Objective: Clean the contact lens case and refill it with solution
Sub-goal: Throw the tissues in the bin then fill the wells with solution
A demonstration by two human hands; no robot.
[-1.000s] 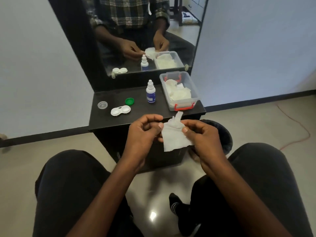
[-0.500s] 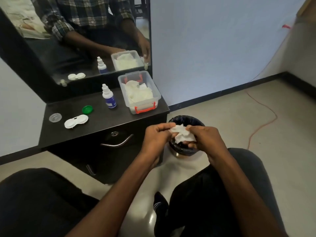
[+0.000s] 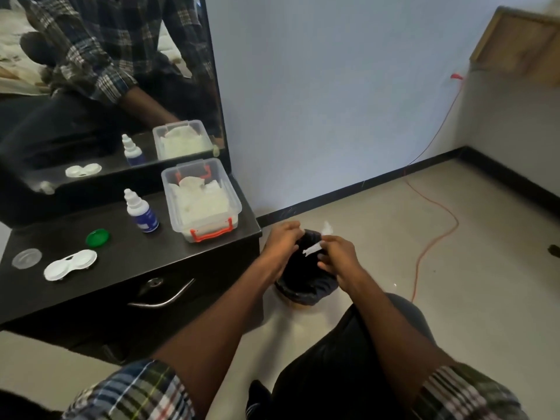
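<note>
From the head view, both hands hover over the black-lined bin (image 3: 306, 286) beside the dresser (image 3: 127, 268). The right hand (image 3: 339, 259) pinches a crumpled white tissue (image 3: 312, 248); the left hand (image 3: 280, 241) has curled fingers, its grip unclear. The white lens case (image 3: 70, 264) lies open on the dresser, solution bottle (image 3: 141, 211) upright behind.

A pale blue-white painted wall (image 3: 333, 86) meets a glossy beige tiled floor (image 3: 469, 283) along a black skirting strip (image 3: 357, 184). A black wooden dresser (image 3: 169, 268) with a curved metal drawer handle (image 3: 163, 300) carries a tall dark-framed mirror (image 3: 106, 80). An orange cable (image 3: 436, 234) trails across the floor. A light wooden cabinet (image 3: 521, 43) stands in the far corner.
</note>
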